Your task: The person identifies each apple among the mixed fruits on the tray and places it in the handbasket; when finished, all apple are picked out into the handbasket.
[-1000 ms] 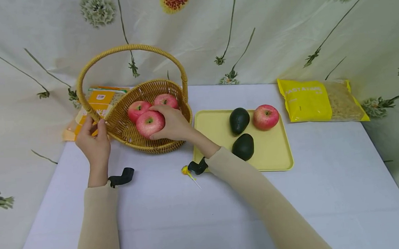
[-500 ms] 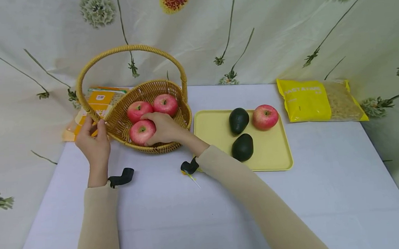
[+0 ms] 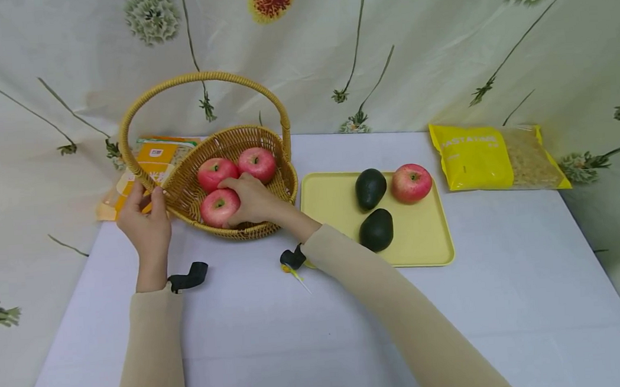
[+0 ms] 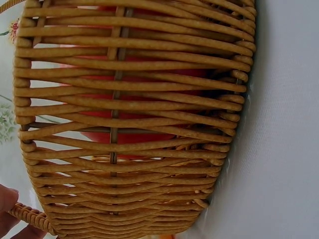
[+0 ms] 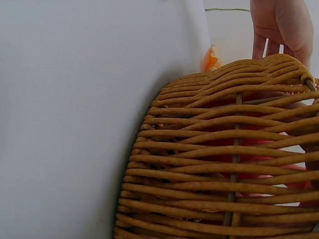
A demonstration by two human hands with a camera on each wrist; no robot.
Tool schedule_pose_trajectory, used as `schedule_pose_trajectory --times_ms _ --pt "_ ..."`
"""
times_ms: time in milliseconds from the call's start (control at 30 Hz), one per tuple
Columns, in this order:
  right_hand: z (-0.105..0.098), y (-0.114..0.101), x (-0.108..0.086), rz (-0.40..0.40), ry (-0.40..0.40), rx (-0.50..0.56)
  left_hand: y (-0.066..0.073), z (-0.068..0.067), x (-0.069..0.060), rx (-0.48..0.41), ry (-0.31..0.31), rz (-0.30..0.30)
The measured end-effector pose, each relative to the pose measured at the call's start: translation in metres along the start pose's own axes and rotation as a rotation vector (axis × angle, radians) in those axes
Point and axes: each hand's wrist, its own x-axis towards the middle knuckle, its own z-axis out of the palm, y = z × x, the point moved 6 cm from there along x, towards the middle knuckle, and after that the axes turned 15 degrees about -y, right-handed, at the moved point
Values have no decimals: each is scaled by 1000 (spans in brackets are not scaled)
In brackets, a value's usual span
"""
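A wicker basket [image 3: 283,186] with a tall arched handle [image 3: 201,77] stands at the back left, holding three red apples. My left hand [image 3: 145,224] grips the foot of that handle at the basket's left end. Inside the basket, my right hand [image 3: 257,199] holds the front apple [image 3: 219,208], thumb and fingers round its right side. Behind it lie a second apple [image 3: 216,173] and a third apple [image 3: 257,163]. Both wrist views mostly show the woven wall [image 4: 134,107], red apple skin glimpsed through its gaps.
Right of the basket, a yellow tray [image 3: 425,251] carries two avocados [image 3: 376,229] and one apple [image 3: 412,182]. A yellow pasta bag [image 3: 478,156] lies at the back right. Orange packets [image 3: 155,158] lie behind the basket. A lollipop [image 3: 296,277] lies before the tray, partly hidden by the wrist mount.
My right hand has moved left and slightly down with the front apple, then has nearly stopped at the basket's front. The left hand stays on the handle.
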Motion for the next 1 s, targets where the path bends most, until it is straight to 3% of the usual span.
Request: schedule_pose_trajectory --times_ms 567,1000 --pt "3 1 -7 12 -40 33 0 1 -1 4 6 -6" --pt "1 0 -8 -22 9 22 -1 1 0 2 -1 -24"
